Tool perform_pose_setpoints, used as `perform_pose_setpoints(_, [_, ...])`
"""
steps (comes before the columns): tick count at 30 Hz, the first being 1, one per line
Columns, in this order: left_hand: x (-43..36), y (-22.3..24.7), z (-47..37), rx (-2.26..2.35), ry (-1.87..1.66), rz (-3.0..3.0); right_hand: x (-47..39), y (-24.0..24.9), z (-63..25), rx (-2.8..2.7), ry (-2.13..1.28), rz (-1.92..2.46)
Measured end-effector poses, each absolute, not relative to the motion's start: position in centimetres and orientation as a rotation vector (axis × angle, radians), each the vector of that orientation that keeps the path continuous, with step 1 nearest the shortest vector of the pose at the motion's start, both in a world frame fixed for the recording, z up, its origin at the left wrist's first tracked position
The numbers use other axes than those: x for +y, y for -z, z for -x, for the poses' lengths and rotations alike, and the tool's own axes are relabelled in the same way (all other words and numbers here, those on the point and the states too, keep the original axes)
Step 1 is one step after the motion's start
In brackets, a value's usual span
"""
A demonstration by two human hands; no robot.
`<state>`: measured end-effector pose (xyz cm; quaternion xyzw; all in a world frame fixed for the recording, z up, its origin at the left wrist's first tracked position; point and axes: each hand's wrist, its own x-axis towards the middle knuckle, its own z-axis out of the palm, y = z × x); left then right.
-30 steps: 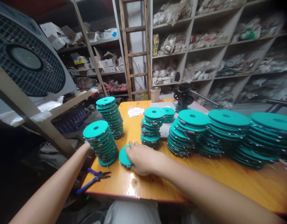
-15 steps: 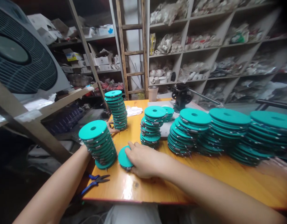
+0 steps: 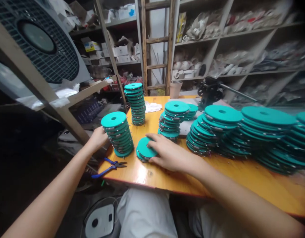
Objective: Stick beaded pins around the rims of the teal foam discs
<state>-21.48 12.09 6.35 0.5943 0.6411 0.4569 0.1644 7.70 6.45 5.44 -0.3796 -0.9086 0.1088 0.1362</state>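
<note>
On the wooden table, a low pile of teal round discs with a central hole (image 3: pixel 143 147) lies under my right hand (image 3: pixel 167 151). Its fingers are bent over the top disc, one at the hole and the thumb at the near edge. My left hand (image 3: pixel 97 138) is at the left side of a tall stack of the same discs (image 3: pixel 114 119); its fingertips are hidden behind that stack. Small metal pieces show around the disc rims. Blue-handled pliers (image 3: pixel 112 166) lie open near the table's front left corner.
Further stacks of teal discs stand behind (image 3: pixel 134 105) and to the right (image 3: pixel 223 114). A black hand-lever device (image 3: pixel 209 92), a cup (image 3: pixel 175 89) and white paper (image 3: pixel 152 107) are at the back. A fan (image 3: pixel 38 36) and metal frame (image 3: pixel 64 103) are left.
The view has tilted down. My left hand has drawn back toward the left from behind the tall stack. The low pile under my right hand looks thicker, and that hand still lies on it.
</note>
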Motion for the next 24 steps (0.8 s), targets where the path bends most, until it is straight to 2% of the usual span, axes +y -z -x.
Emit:
perform_pose_setpoints(5, [2.8,-5.3,20.4,2.012,-1.553,-1.562,2.8,-5.0,-10.4,-2.401,-0.301,0.943])
perform_pose_setpoints(7, [-0.8,-3.9,17.1,1.903,-1.617,-1.509,0.9,-4.4,-11.5,-2.292,-0.316,0.913])
perform_pose_setpoints(8, [-2.1,-3.3,15.1,1.686,-1.641,-1.408,0.0,-4.0,-12.0,-2.25,-0.299,0.916])
perform_pose_setpoints(11, [-4.3,-1.8,9.1,1.243,-1.421,-1.299,-2.2,-2.8,-13.0,-2.184,-0.117,0.944])
perform_pose_setpoints(17, [-3.5,-0.5,2.7,1.145,-1.201,-1.08,-5.1,-1.1,-15.7,-2.105,0.167,1.006])
perform_pose_setpoints(20, [-3.3,0.1,1.7,1.043,-1.23,-0.857,-6.1,-0.3,-16.9,-1.87,0.013,1.019])
perform_pose_setpoints(24, [-3.6,0.5,0.7,0.964,-1.114,-0.722,-6.6,0.4,-18.1,-1.6,-0.607,1.05])
